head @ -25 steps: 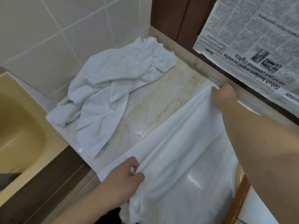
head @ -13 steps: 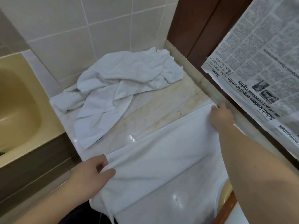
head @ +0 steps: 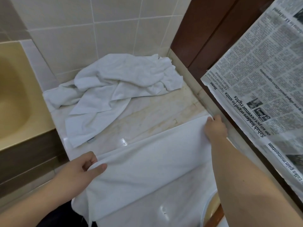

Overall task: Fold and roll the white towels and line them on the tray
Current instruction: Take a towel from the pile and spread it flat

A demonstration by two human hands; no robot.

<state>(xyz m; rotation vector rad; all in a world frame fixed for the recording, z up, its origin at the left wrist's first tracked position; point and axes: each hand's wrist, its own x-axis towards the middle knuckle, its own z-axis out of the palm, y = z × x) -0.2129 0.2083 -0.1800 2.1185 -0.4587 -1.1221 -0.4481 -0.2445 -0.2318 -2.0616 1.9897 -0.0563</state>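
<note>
A white towel (head: 147, 163) lies stretched across the near part of a pale marble counter (head: 157, 115). My left hand (head: 82, 171) pinches its near-left corner between thumb and fingers. My right hand (head: 214, 128) grips the far-right corner by the wall ledge. The towel's near edge hangs off the counter front. A crumpled pile of white towels (head: 118, 89) sits at the back of the counter against the tiled wall. No tray is in view.
A yellow bathtub (head: 14, 95) lies to the left, below the counter. A sheet of newspaper (head: 262, 82) covers the dark wooden frame on the right. A yellow basin rim (head: 211, 208) shows at the bottom right, under my right forearm.
Both hands have drawn the towel's far edge away from me and spread it flatter across the counter. The view has shifted, so the tub shows more on the left.
</note>
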